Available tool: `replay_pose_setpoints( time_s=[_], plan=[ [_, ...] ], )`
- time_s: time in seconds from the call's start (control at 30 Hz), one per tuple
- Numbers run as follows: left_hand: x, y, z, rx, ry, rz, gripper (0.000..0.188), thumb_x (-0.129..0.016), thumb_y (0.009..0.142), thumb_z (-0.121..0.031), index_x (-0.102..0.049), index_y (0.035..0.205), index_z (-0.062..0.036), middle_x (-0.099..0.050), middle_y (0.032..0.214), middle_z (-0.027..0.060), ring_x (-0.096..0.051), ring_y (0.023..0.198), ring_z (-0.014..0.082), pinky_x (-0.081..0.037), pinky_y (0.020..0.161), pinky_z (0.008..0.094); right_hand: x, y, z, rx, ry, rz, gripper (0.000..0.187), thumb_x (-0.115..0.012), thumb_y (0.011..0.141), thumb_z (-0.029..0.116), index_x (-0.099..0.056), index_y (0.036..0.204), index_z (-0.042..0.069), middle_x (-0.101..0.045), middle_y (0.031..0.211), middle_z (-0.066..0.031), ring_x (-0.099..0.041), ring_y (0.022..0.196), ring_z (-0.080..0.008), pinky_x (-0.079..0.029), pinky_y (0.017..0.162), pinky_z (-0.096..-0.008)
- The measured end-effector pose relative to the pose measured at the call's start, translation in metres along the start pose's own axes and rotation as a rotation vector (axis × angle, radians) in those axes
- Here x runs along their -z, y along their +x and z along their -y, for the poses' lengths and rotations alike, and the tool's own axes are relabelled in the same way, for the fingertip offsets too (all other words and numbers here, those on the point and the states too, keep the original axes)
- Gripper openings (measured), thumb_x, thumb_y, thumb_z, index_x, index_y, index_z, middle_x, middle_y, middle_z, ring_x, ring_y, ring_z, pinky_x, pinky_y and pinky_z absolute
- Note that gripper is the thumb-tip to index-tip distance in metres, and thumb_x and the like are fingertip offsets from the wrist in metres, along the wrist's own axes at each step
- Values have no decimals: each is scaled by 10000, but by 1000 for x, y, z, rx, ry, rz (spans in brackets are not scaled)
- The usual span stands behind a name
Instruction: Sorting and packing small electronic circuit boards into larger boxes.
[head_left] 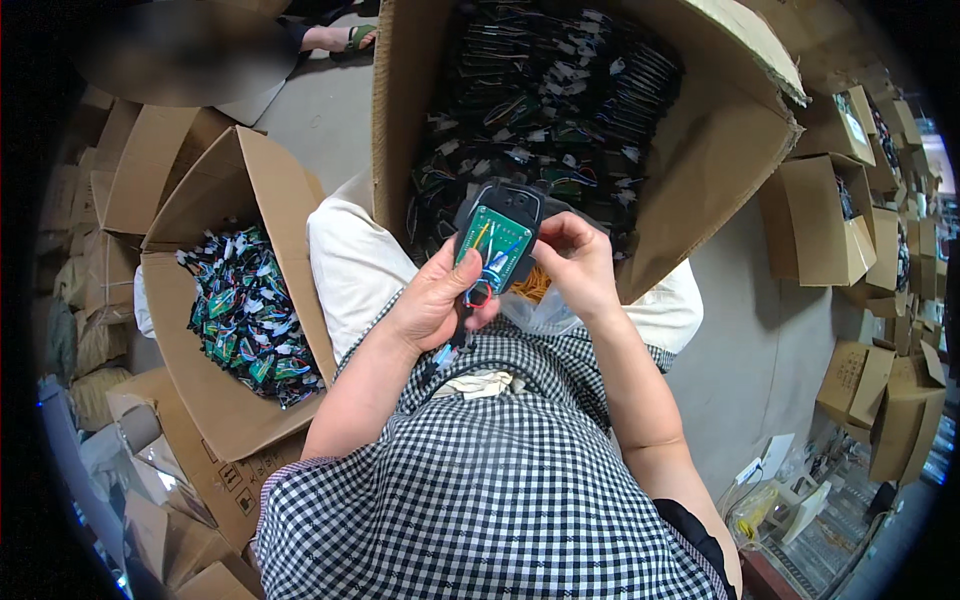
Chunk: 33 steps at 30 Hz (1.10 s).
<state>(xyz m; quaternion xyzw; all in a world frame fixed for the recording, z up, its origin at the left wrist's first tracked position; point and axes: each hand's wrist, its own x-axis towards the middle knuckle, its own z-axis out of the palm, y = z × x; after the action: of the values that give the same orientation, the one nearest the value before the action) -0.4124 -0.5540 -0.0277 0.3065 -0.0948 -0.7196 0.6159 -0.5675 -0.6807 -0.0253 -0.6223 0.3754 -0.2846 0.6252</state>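
Note:
A green circuit board (494, 243) sits in a black plastic housing (524, 200), in front of my waist. My left hand (437, 297) grips the housing from the left, its thumb lying on the board. Yellow, blue, white and red wires cross the board, and a dark cable with light connectors (445, 356) hangs below that hand. My right hand (577, 262) is at the housing's right edge, thumb and forefinger pinched together; what is between them is hidden. Beneath my hands, a clear plastic bag (549, 318) holds thin orange pieces (530, 284).
A large carton (715, 165) ahead holds rows of dark wired units (540, 110). The carton at left (180, 345) is filled with loose green boards and wires (250, 320). More cartons (815, 225) stand at right. Another person's sandalled foot (350, 40) shows at far left.

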Motion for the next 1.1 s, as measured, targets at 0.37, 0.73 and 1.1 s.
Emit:
replay_pose_setpoints(
  time_s=[0.37,0.73,1.1],
  plan=[
    [8,-5,-14,-13,-190,13,360,-467,941,-426,-531,1122,-122,-614,966,115,-375,484,57,-267,410,176,49,-15,-29,-324,430,1097,271,-585,862,49,-650,1125,34,-689,843,-176,-522,453,-98,-414,412,-206],
    [-18,8,-13,-223,1079,-269,351,-640,862,-326,-539,1090,-78,-581,788,42,-605,644,154,-499,583,284,37,34,42,382,-192,365,726,-730,745,414,-493,1295,4,-490,1332,-198,-430,1281,-314,-139,1127,-482],
    [-20,-21,-18,-268,235,-205,313,-552,910,-411,-487,1069,-149,-540,774,-21,-481,542,68,-358,458,181,26,40,-1,-25,249,243,738,-669,823,442,-417,1337,-24,-523,1298,-165,-505,1208,-240,-392,1009,-377]
  ],
)
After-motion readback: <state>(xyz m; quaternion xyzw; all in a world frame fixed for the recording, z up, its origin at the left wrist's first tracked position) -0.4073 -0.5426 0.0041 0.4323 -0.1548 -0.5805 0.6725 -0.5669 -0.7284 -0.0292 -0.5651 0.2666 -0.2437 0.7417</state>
